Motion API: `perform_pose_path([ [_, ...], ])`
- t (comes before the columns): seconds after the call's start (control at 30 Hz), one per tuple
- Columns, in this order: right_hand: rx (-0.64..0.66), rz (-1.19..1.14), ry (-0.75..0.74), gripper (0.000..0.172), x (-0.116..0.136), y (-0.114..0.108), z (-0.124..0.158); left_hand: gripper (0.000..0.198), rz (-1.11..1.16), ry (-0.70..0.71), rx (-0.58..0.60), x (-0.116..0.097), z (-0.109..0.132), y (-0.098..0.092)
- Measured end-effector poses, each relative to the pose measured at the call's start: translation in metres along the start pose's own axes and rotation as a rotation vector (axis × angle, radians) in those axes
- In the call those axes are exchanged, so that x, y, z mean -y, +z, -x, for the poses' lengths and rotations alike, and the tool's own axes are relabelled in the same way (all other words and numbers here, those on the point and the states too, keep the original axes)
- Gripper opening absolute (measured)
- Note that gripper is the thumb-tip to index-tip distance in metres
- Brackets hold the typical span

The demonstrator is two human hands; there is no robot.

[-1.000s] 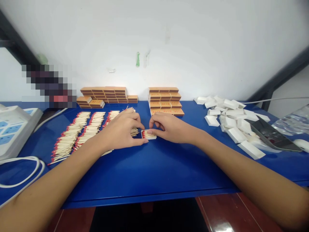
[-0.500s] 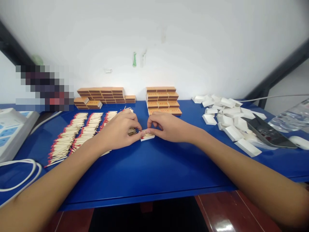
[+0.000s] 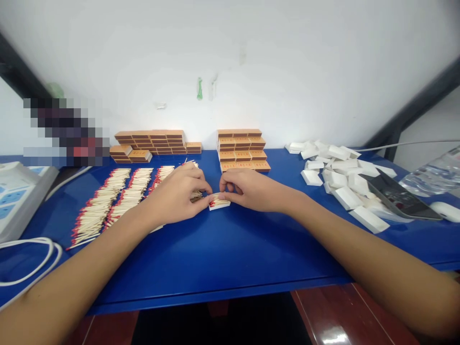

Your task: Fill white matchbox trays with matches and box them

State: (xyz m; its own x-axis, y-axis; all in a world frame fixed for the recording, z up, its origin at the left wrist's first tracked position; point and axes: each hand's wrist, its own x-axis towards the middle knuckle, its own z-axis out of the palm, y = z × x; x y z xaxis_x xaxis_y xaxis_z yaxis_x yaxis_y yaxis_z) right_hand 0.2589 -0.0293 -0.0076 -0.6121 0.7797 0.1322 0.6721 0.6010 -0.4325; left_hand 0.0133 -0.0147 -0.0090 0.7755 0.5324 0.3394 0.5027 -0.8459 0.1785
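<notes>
A small white matchbox tray (image 3: 220,207) lies on the blue table, with red-tipped matches inside it. My left hand (image 3: 183,192) grips the tray's left end between thumb and curled fingers. At the opposite end, my right hand (image 3: 247,190) has its thumb over the matches and its fingers bent behind the tray. Loose matches (image 3: 94,206) lie in several slanting rows left of my hands; part of the nearest row is hidden by my left hand.
Orange-brown matchboxes stand stacked at the wall, one stack (image 3: 154,141) at left, another (image 3: 242,148) behind my right hand. White empty trays (image 3: 345,165) are heaped at right, beside a phone (image 3: 398,196) and a plastic bottle (image 3: 434,172). A power strip (image 3: 21,196) and white cable (image 3: 53,254) sit left.
My thumbs have drawn slightly apart, baring more of the matches in the tray. Otherwise both hands and the tray hold nearly the same place.
</notes>
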Motion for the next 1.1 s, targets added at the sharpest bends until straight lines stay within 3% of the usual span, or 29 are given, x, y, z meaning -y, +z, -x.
perform_pose_path([
  [0.37, 0.020, -0.036, -0.008, 0.032, -0.0020, -0.0024, 0.0018, 0.025, 0.015, -0.015, 0.019, -0.0070, 0.0001, -0.0035],
  [0.6, 0.016, -0.032, 0.017, 0.021, 0.0003, -0.0021, -0.0010, 0.029, -0.005, -0.015, 0.048, -0.0050, 0.0000, -0.0038],
  [1.1, 0.037, -0.071, 0.004, 0.021, 0.0008, -0.0024, 0.0021, 0.028, -0.003, -0.027, 0.053, -0.0041, 0.0000, -0.0039],
])
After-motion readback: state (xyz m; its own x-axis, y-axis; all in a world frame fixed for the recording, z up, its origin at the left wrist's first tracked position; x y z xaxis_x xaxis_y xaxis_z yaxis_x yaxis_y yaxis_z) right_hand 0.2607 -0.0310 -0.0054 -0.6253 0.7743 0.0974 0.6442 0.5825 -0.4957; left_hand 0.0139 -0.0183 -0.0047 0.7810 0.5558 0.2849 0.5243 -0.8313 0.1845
